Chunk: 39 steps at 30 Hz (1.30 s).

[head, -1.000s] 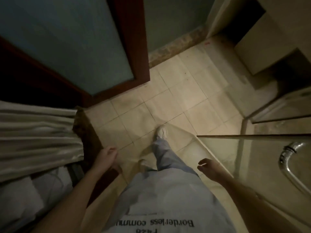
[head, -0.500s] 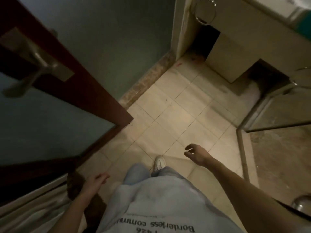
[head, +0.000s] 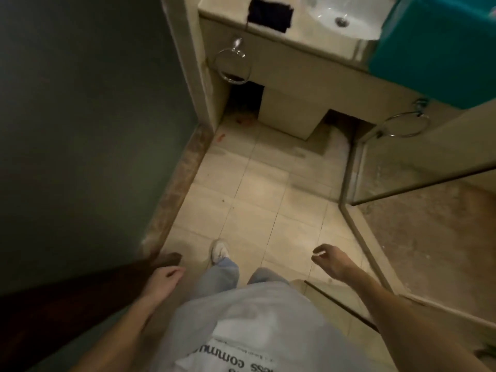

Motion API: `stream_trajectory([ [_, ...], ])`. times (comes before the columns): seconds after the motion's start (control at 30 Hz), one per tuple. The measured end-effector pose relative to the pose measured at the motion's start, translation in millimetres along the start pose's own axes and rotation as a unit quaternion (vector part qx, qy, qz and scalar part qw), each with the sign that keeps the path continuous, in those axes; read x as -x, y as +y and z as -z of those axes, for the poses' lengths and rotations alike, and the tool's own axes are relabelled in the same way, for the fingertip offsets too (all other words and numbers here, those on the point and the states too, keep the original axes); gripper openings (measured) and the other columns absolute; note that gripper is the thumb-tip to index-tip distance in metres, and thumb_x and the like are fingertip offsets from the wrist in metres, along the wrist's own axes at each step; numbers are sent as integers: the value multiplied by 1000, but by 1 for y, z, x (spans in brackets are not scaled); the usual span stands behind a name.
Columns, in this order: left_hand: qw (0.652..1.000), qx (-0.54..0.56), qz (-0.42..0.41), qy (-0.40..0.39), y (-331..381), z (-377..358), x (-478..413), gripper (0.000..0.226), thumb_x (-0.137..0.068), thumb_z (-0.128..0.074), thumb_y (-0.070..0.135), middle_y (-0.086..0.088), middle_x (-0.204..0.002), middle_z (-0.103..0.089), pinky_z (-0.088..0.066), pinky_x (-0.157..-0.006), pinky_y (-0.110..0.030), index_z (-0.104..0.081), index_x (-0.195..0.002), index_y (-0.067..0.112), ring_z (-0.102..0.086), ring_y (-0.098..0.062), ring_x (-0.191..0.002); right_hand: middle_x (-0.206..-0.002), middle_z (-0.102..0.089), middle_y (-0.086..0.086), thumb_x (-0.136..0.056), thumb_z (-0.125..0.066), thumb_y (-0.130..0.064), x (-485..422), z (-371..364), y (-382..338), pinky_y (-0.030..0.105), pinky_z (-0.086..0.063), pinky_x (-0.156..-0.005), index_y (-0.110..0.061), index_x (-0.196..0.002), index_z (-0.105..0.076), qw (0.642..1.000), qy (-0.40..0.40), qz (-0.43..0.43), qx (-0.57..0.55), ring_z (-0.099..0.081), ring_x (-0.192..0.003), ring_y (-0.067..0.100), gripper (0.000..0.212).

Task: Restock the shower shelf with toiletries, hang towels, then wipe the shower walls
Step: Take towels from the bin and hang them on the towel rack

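Both hands hang apart, the left hand [head: 163, 281] and right hand [head: 331, 264] loosely curled and empty, while the teal towel [head: 434, 47] at the worktop [head: 299, 25] beside the sink [head: 343, 20] looks soft, light and limp, best gathered along an edge.

Clear glass shower wall [head: 416, 162] stands upright at the right.

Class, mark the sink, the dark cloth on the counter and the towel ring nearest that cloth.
sink [head: 323, 12], head view, on the white basin beside the drain.
dark cloth [head: 269, 13], head view, on its middle.
towel ring [head: 237, 43], head view, on its metal mount.
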<state>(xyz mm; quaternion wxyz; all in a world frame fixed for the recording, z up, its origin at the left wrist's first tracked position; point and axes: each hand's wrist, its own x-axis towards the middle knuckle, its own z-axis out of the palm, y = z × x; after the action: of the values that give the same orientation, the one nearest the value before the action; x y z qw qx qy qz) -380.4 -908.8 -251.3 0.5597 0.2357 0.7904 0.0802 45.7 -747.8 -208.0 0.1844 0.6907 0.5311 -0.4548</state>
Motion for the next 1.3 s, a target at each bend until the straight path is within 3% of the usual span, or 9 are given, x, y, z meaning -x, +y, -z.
stream_trajectory([
  [0.1, 998, -36, -36, -20, 90, 23, -32, 20, -101, -57, 31, -3, -101, -73, -53, -90, -35, -73, -108, 22, -67, -23, -99, -127, -66, 8, -98, -59, -34, -1, 14, 0, 30, -48, -91, -16, -130, -59, 999, -1, -37, -36, -62, -106, 23, 36],
  [0.43, 986, -89, -138, -40, 330, 26, -105, 31, -101, -58, 31, -6, -117, -65, -52, -95, -37, -59, -127, 14, -67, -22, -105, -117, -67, 4, -96, -62, -33, -63, 95, -9, 30, -49, -85, -17, -127, -61, 982, 24, -46, -179, -63, -100, 21, 35],
  [0.63, 989, -105, -92, -38, 398, -15, -131, 31, -104, -51, 26, -20, -109, -71, -54, -87, -33, -72, -97, 4, -67, -31, -100, -106, -73, -2, -94, -66, -25, -100, 257, -29, 30, -54, -88, -18, -117, -69, 940, 218, 64, -256, -67, -92, 10, 24],
  [0.73, 992, -54, -116, -10, 448, -37, -126, 33, -106, -46, 22, -21, -107, -69, -49, -67, -18, -69, -105, -2, -62, -25, -90, -94, -69, -12, -95, -64, -25, -80, 348, -50, 28, -57, -81, -21, -113, -70, 900, 334, 158, -229, -65, -84, 2, 19],
  [0.8, 982, -59, -180, 16, 493, -45, -118, 33, -106, -44, 25, -13, -104, -71, -45, -69, -22, -70, -109, 5, -65, -24, -93, -91, -68, -11, -94, -61, -29, -61, 397, -64, 26, -55, -75, -20, -107, -70, 863, 403, 223, -208, -65, -82, 5, 18],
  [0.93, 931, -64, -355, 59, 613, -54, -102, 26, -105, -45, 30, 2, -101, -71, -49, -80, -27, -69, -109, 19, -66, -14, -99, -86, -70, -9, -94, -63, -26, -59, 481, -83, 33, -56, -71, -17, -100, -72, 786, 525, 283, -166, -66, -77, 8, 14],
  [1.0, 887, -57, -449, 87, 674, -59, -89, 25, -105, -46, 32, 7, -101, -71, -51, -81, -27, -68, -112, 22, -65, -5, -96, -88, -71, -9, -94, -63, -23, -70, 515, -87, 33, -55, -71, -19, -102, -72, 781, 534, 276, -167, -66, -80, 8, 13],
  [1.13, 798, -64, -584, 133, 791, -75, -59, 23, -104, -49, 29, 8, -108, -68, -47, -80, -19, -65, -117, 19, -61, -4, -97, -101, -66, -8, -93, -64, -17, -105, 578, -82, 40, -56, -86, -14, -114, -69, 824, 490, 249, -136, -64, -99, 13, 21],
  [1.3, 684, -175, -703, 85, 900, -107, -53, 23, -101, -54, 32, 7, -115, -67, -48, -93, -31, -66, -117, 20, -58, -11, -107, -145, -55, 5, -90, -61, -33, -154, 645, -53, 42, -44, -106, -24, -133, -58, 896, 428, 115, -8, -49, -132, 23, 44],
])
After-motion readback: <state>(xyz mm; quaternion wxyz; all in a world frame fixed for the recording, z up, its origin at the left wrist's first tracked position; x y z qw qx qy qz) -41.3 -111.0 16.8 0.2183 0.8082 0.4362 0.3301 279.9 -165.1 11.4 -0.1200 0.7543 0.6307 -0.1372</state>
